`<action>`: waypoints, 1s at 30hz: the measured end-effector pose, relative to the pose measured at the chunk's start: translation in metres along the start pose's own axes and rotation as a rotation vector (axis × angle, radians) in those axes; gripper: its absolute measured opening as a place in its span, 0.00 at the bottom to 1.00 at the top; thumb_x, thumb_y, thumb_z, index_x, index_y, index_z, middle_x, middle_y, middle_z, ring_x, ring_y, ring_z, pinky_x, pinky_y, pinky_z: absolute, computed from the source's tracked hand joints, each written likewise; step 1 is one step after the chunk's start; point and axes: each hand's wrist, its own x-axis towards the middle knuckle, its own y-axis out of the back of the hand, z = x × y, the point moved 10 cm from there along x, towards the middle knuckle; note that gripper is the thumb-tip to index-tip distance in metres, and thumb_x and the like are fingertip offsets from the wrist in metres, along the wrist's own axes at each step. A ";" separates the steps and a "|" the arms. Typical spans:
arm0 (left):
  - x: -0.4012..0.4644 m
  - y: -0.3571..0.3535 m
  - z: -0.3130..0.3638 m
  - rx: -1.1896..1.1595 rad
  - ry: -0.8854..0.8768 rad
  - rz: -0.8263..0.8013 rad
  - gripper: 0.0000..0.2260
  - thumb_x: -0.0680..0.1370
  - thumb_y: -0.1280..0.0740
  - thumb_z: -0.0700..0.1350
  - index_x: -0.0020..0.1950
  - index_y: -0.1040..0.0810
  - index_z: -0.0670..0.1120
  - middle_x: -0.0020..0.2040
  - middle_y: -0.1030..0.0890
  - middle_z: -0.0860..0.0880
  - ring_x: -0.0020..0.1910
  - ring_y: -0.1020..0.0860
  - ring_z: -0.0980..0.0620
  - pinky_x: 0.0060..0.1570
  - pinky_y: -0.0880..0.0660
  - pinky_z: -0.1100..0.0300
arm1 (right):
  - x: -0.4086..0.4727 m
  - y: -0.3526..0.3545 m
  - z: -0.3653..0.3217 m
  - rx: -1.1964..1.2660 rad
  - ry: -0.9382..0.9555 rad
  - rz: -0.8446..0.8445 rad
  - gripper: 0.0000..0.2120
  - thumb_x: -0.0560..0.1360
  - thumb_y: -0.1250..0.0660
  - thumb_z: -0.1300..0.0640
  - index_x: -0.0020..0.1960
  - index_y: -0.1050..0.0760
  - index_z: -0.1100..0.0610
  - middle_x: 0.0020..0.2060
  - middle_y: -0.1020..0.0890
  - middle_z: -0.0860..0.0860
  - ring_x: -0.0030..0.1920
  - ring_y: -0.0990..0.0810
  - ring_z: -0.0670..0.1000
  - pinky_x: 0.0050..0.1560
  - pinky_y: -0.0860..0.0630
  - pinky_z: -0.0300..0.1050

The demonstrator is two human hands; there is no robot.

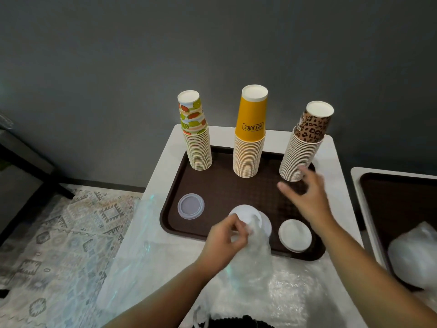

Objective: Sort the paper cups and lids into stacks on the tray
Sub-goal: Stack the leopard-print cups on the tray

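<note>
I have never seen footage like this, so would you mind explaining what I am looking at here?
There is no machine: one camera worn on a person's head looks down at their two bare hands. On a brown tray stand three upside-down stacks of paper cups: a fruit-print stack, a yellow stack and a leopard-print stack. In front lie a clear lid and a white lid stack. The left hand pinches a plastic bag of lids. The right hand hovers open near the leopard-print stack, holding nothing.
</note>
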 end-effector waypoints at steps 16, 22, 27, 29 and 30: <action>0.028 0.080 0.130 -0.490 -0.239 0.341 0.11 0.79 0.39 0.33 0.39 0.32 0.45 0.36 0.20 0.48 0.40 0.21 0.53 0.50 0.23 0.58 | -0.112 -0.087 -0.026 0.133 -0.074 -0.667 0.18 0.69 0.26 0.65 0.56 0.25 0.54 0.52 0.21 0.46 0.54 0.22 0.43 0.51 0.26 0.30; 0.014 0.169 0.132 -0.484 -0.282 0.690 0.14 0.77 0.37 0.34 0.36 0.34 0.47 0.28 0.24 0.56 0.28 0.27 0.61 0.32 0.30 0.68 | -0.116 -0.072 -0.003 0.088 -0.113 -0.599 0.08 0.69 0.30 0.64 0.44 0.25 0.54 0.43 0.22 0.47 0.47 0.23 0.46 0.46 0.27 0.41; -0.010 0.228 0.086 -0.291 -0.155 0.878 0.12 0.75 0.35 0.40 0.35 0.34 0.50 0.32 0.33 0.53 0.28 0.34 0.61 0.30 0.35 0.63 | -0.115 -0.046 0.002 -0.087 -0.075 -0.479 0.05 0.72 0.33 0.63 0.47 0.23 0.56 0.42 0.22 0.48 0.41 0.26 0.46 0.39 0.31 0.38; -0.023 0.238 0.053 -0.222 -0.053 0.917 0.12 0.76 0.35 0.42 0.35 0.34 0.50 0.32 0.33 0.53 0.27 0.34 0.62 0.30 0.36 0.66 | -0.117 -0.036 0.011 -0.143 -0.120 -0.470 0.07 0.75 0.35 0.62 0.46 0.22 0.52 0.44 0.19 0.48 0.42 0.23 0.47 0.39 0.29 0.37; -0.032 0.240 0.036 -0.185 -0.004 0.926 0.12 0.76 0.34 0.42 0.35 0.34 0.51 0.33 0.32 0.53 0.26 0.34 0.62 0.29 0.36 0.68 | -0.119 -0.031 0.017 -0.158 -0.151 -0.469 0.09 0.76 0.37 0.63 0.44 0.23 0.50 0.42 0.19 0.48 0.40 0.22 0.47 0.37 0.28 0.37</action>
